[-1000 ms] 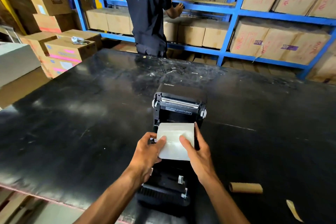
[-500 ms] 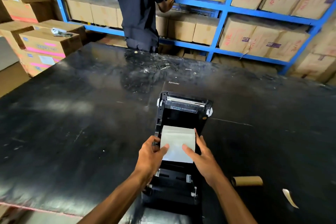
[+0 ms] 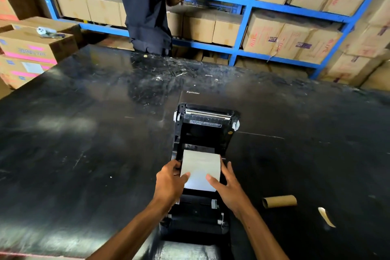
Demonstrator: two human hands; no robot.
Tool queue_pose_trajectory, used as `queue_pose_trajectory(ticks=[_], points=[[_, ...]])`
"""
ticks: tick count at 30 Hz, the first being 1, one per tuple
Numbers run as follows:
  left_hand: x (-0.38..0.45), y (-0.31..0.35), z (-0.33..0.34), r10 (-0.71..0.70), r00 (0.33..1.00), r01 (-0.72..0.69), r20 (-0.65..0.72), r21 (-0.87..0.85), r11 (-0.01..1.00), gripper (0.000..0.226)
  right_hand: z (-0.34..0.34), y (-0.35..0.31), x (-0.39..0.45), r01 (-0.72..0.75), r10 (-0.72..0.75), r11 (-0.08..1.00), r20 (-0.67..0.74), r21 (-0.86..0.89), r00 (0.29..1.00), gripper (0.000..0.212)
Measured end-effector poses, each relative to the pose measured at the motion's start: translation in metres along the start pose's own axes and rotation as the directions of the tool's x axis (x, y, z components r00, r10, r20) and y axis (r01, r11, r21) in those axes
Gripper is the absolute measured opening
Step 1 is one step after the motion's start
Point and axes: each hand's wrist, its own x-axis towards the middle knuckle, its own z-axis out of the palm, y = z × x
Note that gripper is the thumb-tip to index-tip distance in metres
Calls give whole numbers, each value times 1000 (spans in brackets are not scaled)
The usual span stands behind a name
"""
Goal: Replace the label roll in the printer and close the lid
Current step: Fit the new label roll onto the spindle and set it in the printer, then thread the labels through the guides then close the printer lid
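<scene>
Roll [image 3: 200, 170] sits in the open printer [image 3: 202, 175], clamped between my left hand [image 3: 169, 183] and right hand [image 3: 229, 188]; I should seat it squarely between the guides before closing the far lid [image 3: 207, 120].

Over the last second the label roll [image 3: 200, 170] has sunk from above the bay down between the side walls of the open printer [image 3: 202, 175], away from the lid at its 12 o'clock. The left hand [image 3: 169, 183] and right hand [image 3: 229, 188] have dropped with it, thumbs pressing its white face. Behind the table [image 3: 84, 143], the person in the dark shirt [image 3: 145, 6] has shifted a hand along the blue shelf [image 3: 244, 27].
</scene>
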Motion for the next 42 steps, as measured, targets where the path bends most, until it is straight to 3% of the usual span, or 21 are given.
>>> queue_pose_trajectory(ticks=[5, 9, 11, 14, 15, 24, 30, 37, 42], points=[[2, -10, -2, 85, 996, -85, 2, 59, 995, 8, 1, -4, -3, -6, 4, 996, -21, -89, 1000, 75], [5, -18, -10, 148, 988, -151, 33, 120, 981, 10, 6, -9, -13, 6, -30, 990, -174, -138, 984, 69], [5, -21, -13, 169, 985, -170, 22, 150, 974, 9, 12, -8, -22, 11, -49, 991, -294, -132, 955, 56], [4, -25, -14, 187, 982, -182, -5, 186, 965, 17, 17, 1, -33, 51, -77, 996, -461, -69, 884, 12], [3, -26, -14, 190, 982, -185, -6, 197, 963, 19, 19, 4, -36, 60, -77, 997, -483, -50, 872, 6], [0, -30, -17, 190, 982, -186, 6, 241, 953, 27, 25, 9, -37, 25, -78, 994, -519, -107, 851, 33], [-3, -34, -22, 187, 979, -200, 85, 193, 961, 25, 23, 7, -37, -15, -56, 990, -498, -137, 865, 18], [3, -23, -24, 82, 993, -97, 87, 189, 977, 5, 18, 2, -36, -36, -43, 987, -477, -155, 878, 13], [9, -16, -19, 72, 996, -79, 45, 161, 984, 31, 9, -2, -36, -23, -21, 995, -437, -96, 899, 11]])
